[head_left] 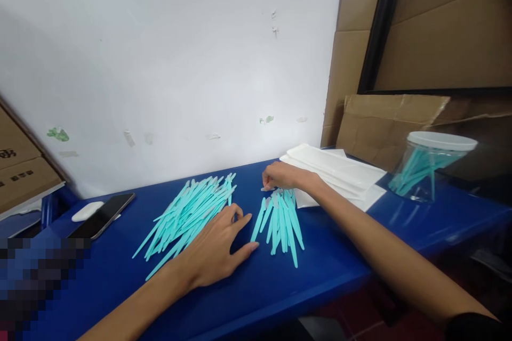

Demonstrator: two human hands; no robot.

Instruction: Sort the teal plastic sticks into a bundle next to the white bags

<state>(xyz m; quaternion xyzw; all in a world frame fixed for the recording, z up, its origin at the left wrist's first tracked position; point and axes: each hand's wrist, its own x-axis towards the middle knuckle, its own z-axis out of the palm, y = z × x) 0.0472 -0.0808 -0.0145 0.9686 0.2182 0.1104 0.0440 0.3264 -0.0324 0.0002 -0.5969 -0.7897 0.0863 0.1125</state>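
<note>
Slender teal plastic sticks with pale translucent tips, which look like eyebrow razors, lie in two groups on the blue table. My left hand [218, 242] rests at the right edge of the larger pile [188, 218], thumb and fingers apart, nothing between them. The smaller fanned group [282, 218] lies right of that hand. At its far end, my right hand [282, 175] is bent down with its fingers pinched together by the translucent tips. What those fingertips hold, if anything, is hidden.
Behind my right forearm are white sheets or flat bags [336, 170]. A clear white-lidded jar [434, 165] with teal sticks stands at the right, near cardboard [388, 122]. A phone [110, 213] and a white rounded case [87, 211] lie left. The white wall [180, 64] borders the table [256, 298].
</note>
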